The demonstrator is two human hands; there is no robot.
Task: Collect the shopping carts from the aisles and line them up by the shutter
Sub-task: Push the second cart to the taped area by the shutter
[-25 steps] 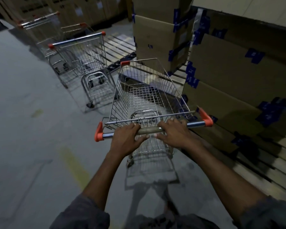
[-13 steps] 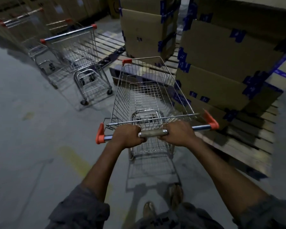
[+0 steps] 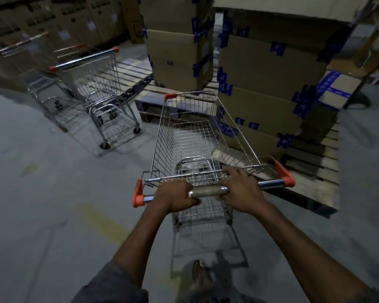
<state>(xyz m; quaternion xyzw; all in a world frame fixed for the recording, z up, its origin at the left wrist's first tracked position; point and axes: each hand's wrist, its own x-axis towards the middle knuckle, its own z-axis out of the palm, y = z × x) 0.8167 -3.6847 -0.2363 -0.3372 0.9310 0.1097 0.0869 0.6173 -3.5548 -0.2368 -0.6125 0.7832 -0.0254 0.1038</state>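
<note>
I stand on a grey concrete floor (image 3: 42, 193) in dim light, with a worn yellow stripe (image 3: 101, 221) painted on it to my left. Ahead and right, cardboard boxes (image 3: 260, 68) sealed with blue tape sit on wooden pallets (image 3: 315, 186). More cartons (image 3: 64, 22) line the far wall.

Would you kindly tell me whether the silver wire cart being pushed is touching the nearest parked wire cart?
Apart. The head view shows a strip of bare grey floor between the pushed silver wire cart and the nearest parked wire cart.
</note>
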